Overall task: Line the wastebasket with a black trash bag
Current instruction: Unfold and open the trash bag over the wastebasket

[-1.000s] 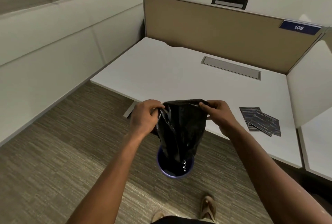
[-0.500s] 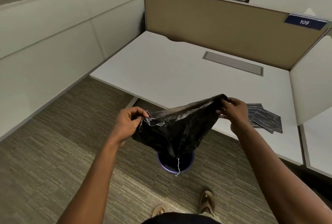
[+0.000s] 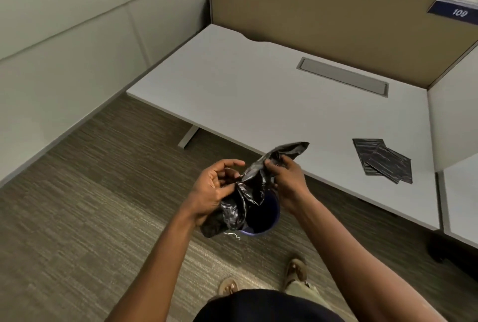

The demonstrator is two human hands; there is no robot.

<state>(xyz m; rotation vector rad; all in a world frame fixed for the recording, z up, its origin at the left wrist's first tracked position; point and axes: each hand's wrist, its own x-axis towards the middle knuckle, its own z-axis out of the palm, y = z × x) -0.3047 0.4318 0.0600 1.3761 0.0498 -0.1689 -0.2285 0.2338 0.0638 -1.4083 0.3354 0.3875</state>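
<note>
A crumpled black trash bag hangs between both my hands, above a small blue wastebasket that stands on the carpet by the desk's front edge. My left hand grips the bag's left side, with loose plastic drooping below it past the basket's left rim. My right hand pinches the bag's upper edge, and a flap of plastic sticks up beyond its fingers. The basket's dark inside shows to the right of the bag; only part of its rim is visible.
A white desk with a tan partition stands just beyond the basket. Folded black bags lie on the desk at the right. My sandalled feet are on the carpet close behind the basket. A white wall panel runs along the left.
My hands have come together from a wide stretch, so the bag is bunched rather than spread. The view has tilted further down.
</note>
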